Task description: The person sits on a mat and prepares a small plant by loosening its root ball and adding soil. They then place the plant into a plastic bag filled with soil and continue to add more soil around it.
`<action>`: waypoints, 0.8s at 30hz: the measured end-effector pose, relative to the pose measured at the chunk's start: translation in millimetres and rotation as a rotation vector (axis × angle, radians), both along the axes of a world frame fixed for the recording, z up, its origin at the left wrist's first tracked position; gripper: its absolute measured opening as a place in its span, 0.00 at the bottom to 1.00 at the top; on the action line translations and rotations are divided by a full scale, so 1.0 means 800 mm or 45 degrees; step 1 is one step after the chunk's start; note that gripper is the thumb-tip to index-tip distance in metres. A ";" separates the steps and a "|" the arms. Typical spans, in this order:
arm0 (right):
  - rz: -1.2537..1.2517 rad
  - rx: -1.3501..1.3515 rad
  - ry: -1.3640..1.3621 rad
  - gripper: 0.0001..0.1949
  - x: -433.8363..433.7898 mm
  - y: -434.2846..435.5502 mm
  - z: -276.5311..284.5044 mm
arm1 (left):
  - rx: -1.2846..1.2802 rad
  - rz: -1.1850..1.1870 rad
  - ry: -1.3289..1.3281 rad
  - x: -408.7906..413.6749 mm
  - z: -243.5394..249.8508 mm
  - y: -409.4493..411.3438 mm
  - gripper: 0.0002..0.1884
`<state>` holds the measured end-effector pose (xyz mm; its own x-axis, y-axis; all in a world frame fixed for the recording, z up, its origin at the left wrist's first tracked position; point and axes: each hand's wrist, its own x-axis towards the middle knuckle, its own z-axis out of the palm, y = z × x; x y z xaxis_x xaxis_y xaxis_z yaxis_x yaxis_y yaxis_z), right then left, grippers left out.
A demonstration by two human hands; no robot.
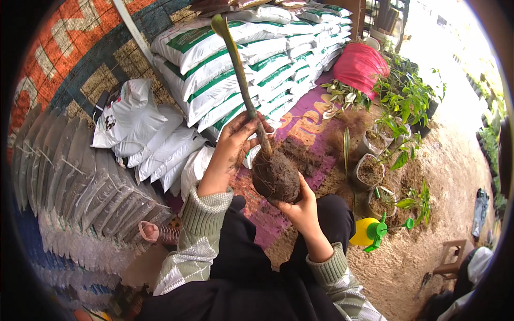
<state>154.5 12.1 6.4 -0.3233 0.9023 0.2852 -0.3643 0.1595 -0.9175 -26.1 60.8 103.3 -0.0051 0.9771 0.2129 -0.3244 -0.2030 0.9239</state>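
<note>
A plant with a soil-covered root ball (277,176) is held up between my two hands, above a purple printed sheet. Its long stem (239,74) rises toward the stacked bags and ends in a narrow yellow-green leaf tip. My left hand (241,138), smeared with soil, grips the stem just above the root ball. From below and to the right, my right hand (299,206) cups the root ball, thumb and fingers around its side. Loose dark soil (303,154) lies on the purple sheet (275,222) behind the root ball.
White-and-green bags (257,60) are stacked ahead. Smaller white bags (160,140) and bundled clear plastic packs (88,176) stand left. Several potted plants (369,170) line the right, near a yellow spray bottle (363,232) with a green head. A brown stool (453,257) stands farther right.
</note>
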 end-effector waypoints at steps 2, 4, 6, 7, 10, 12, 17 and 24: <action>-0.054 0.011 -0.091 0.34 0.003 0.003 0.001 | -0.056 0.050 0.019 0.004 -0.014 0.004 0.14; -0.093 0.006 -0.141 0.33 0.005 0.005 -0.003 | -0.110 0.104 0.017 0.014 -0.021 0.000 0.12; -0.097 -0.002 -0.140 0.33 0.005 0.008 -0.003 | -0.037 0.031 0.113 0.018 -0.025 -0.001 0.12; -0.079 -0.027 -0.094 0.33 0.004 0.009 -0.002 | -0.002 0.001 0.160 0.018 -0.027 -0.003 0.11; -0.033 -0.090 0.011 0.33 0.001 0.007 0.002 | 0.010 -0.097 0.283 0.012 -0.027 -0.005 0.11; -0.082 -0.021 -0.054 0.34 -0.004 0.007 -0.003 | -0.001 -0.189 0.348 0.005 -0.020 -0.009 0.10; -0.330 0.240 -0.189 0.36 -0.008 0.009 0.010 | 0.158 -0.105 0.405 0.017 0.004 -0.035 0.19; -0.833 0.619 -0.538 0.37 -0.012 0.008 0.020 | 0.439 0.300 0.256 0.055 -0.093 -0.069 0.48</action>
